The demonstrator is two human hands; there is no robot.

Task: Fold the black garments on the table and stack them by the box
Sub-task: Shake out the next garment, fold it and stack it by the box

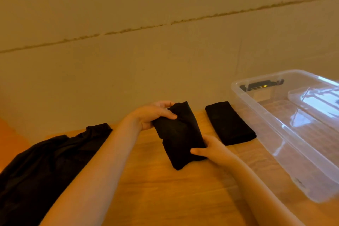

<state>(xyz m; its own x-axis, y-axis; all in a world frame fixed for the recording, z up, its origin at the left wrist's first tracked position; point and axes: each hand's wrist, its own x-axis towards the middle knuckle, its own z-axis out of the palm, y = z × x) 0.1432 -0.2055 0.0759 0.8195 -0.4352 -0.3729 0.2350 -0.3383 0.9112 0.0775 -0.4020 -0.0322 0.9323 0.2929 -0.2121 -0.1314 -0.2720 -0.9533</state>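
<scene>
A folded black garment (178,136) lies in the middle of the wooden table (165,198), held at both ends. My left hand (153,114) grips its far left corner, thumb on top. My right hand (212,149) pinches its near right edge. A second black garment (230,123), folded into a neat rectangle, rests flat on the table just left of the clear plastic box (286,145). A heap of unfolded black garments (47,167) spreads over the table's left side.
The clear box is open and takes up the right side of the table; a black latch (260,84) shows at its far end. A plain beige wall (165,33) stands right behind the table.
</scene>
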